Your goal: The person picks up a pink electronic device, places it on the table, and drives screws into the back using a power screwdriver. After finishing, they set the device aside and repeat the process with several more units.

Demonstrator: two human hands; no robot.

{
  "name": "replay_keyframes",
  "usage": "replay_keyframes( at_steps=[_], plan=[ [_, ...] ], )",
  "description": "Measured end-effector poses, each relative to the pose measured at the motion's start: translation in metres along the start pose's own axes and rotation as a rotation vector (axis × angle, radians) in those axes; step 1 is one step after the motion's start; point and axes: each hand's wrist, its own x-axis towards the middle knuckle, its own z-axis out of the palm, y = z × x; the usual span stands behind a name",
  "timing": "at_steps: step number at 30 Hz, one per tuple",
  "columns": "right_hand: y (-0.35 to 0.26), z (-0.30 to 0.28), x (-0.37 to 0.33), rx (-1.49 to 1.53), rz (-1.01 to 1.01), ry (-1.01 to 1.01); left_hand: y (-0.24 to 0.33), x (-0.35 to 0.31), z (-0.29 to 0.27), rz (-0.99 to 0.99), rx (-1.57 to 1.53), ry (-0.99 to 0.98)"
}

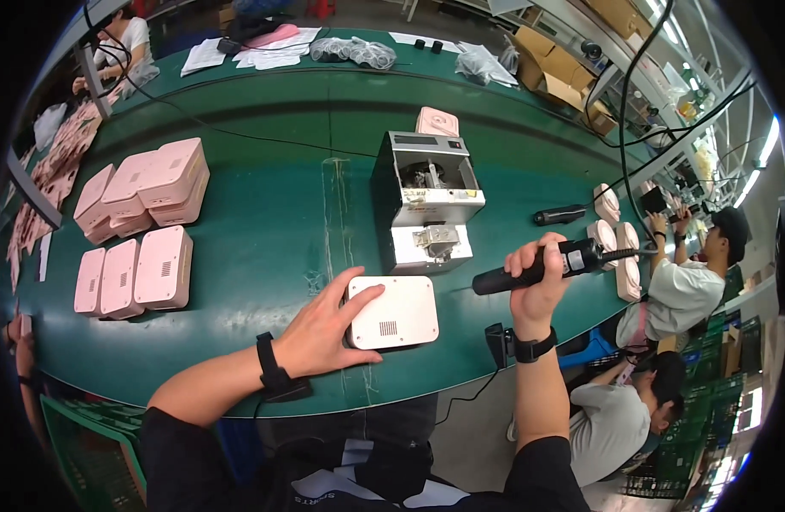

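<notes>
My left hand [324, 331] grips the left end of a pale pink plastic case [401, 320], which lies flat on the green table. One finger rests on its top, and the thumb lies along its near side. A small slotted vent and corner holes show on the upper face. To the right, my right hand [533, 277] is wrapped around a black electric screwdriver [495, 280], held nearly level with its front end pointing left. The screwdriver's tip is apart from the case. Just beyond the case stands a grey-and-black screw feeder [431, 200].
Stacked pink cases [153, 188] fill the left side, with another pink case [437, 121] behind the feeder. A second black tool [560, 214] lies at right near coiled-cord pink units [627, 273]. Black cables [624, 128] hang at right. Co-workers sit at right [686, 282] and far left.
</notes>
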Motion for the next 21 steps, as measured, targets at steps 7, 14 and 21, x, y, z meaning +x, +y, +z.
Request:
replay_keyframes(
  at_steps=[7, 14, 21],
  plan=[
    [-0.051, 0.065, 0.022, 0.020, -0.066, -0.109, -0.021, -0.004, 0.002, 0.030, -0.177, -0.012],
    [-0.033, 0.103, 0.052, -0.095, -0.086, -0.170, -0.028, 0.003, 0.000, 0.015, -0.146, 0.032],
    [-0.032, 0.103, 0.034, -0.097, 0.024, -0.223, -0.029, 0.000, -0.001, 0.008, -0.161, 0.046]
  ],
)
